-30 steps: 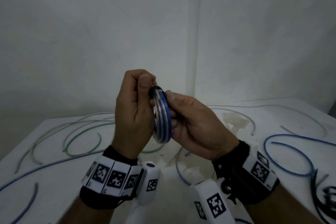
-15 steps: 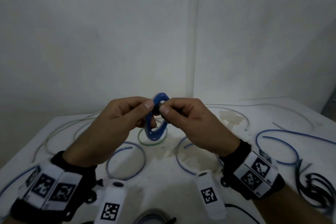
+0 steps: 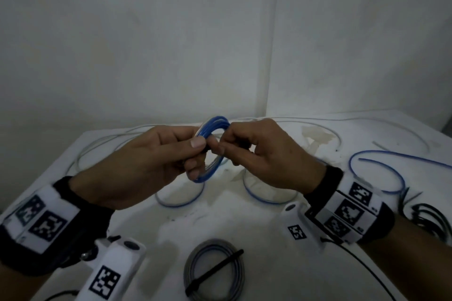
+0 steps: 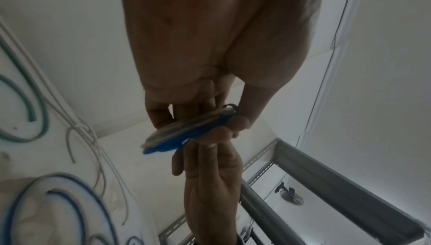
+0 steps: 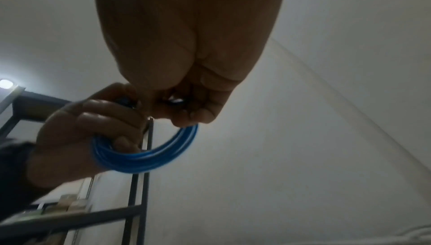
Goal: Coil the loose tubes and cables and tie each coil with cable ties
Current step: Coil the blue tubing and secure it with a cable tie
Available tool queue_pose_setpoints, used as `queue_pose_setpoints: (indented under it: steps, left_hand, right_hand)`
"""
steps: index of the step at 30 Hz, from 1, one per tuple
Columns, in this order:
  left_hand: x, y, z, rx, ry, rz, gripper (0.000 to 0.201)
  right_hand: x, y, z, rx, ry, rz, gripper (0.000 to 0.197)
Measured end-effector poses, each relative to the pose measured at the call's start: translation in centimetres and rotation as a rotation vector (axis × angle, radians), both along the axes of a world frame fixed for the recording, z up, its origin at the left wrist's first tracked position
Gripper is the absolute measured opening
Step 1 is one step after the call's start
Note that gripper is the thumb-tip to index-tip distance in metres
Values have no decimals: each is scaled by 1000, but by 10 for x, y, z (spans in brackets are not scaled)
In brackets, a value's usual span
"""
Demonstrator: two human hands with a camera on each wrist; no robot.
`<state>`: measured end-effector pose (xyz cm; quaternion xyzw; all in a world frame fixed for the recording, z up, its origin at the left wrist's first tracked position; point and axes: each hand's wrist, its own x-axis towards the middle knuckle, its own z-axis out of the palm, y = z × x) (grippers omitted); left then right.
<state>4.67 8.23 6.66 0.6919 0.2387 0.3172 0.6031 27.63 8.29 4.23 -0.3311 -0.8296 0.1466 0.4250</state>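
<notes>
A blue tube coil (image 3: 212,148) is held upright above a white table (image 3: 244,215), between both hands. It is gripped at its 9 o'clock side by the left hand (image 3: 146,164), while a black cable tie (image 4: 231,106) on its rim, near 12 o'clock, is pinched by the right hand (image 3: 264,154), which seems the better placed to cinch it. A tied grey coil (image 3: 215,273) lies at 6 o'clock; loose tubes are strewn before white corner walls.

Right hand (image 5: 186,61) pinches top of blue-and-white coiled plastic tube (image 5: 149,158); left hand (image 5: 86,134) grips its left side, against black metal rack (image 5: 137,193).
</notes>
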Motion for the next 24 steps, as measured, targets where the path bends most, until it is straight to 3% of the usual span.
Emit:
queue_pose_setpoints:
  steps: [4,9,15,17,21,24]
  left_hand:
    - [-13,-10,-2,-25,11,-48,23]
    - [-28,-17,-13,-63,41,-35,39]
    - [-54,-23,-28,-87,106,4,31]
    - [-64,-28,-35,33,275,58,33]
    - [-86,-50,-53,477,818,94,34]
    - [-92,-62,-72,578,1035,22,31]
  right_hand:
    - [-5,-1,-11,98,-89,25,20]
    - [-14,5,-23,117,-158,68,19]
    - [-32,14,-31,96,-233,164,15]
    - [-37,23,-39,16,-304,184,17]
    - [-38,53,-55,-273,-501,42,22]
    - [-59,65,-62,-399,-753,12,44]
